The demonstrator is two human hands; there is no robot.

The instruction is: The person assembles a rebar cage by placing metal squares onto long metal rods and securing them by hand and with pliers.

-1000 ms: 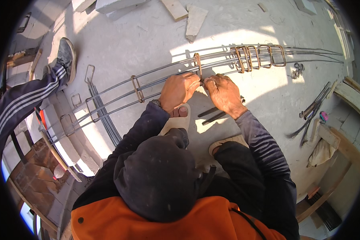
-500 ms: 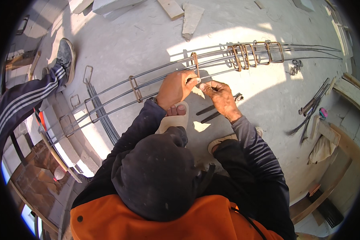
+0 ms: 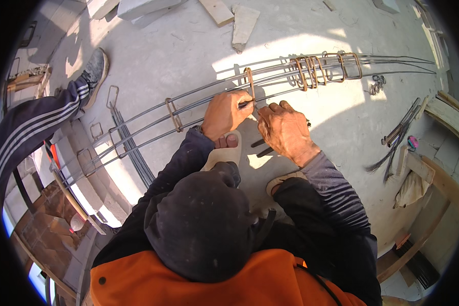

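Observation:
A long cage of steel reinforcing bars (image 3: 143, 118) lies across the floor in front of me, with square wire stirrups around it. My left hand (image 3: 224, 113) is closed around the nearest bar, beside a rusty stirrup (image 3: 249, 82). Just right of it, my right hand (image 3: 286, 131) has its fingers curled together, its back turned up; whatever they pinch is too small or hidden to make out. Beneath the right hand, pincers (image 3: 260, 148) with dark handles lie on the floor, mostly covered by it.
Several rusty stirrups (image 3: 311, 71) bunch on the cage's right part, near a coil of tie wire (image 3: 377, 85). Cut wires and rods (image 3: 400, 127) lie at right. A bundle of bars (image 3: 131, 140) sits under the cage's left part. Another person's leg (image 3: 51, 112) reaches in at left.
My right hand has drawn a little away from the left and turned its back upward, now covering more of the pincers. The other person's foot has shifted slightly right.

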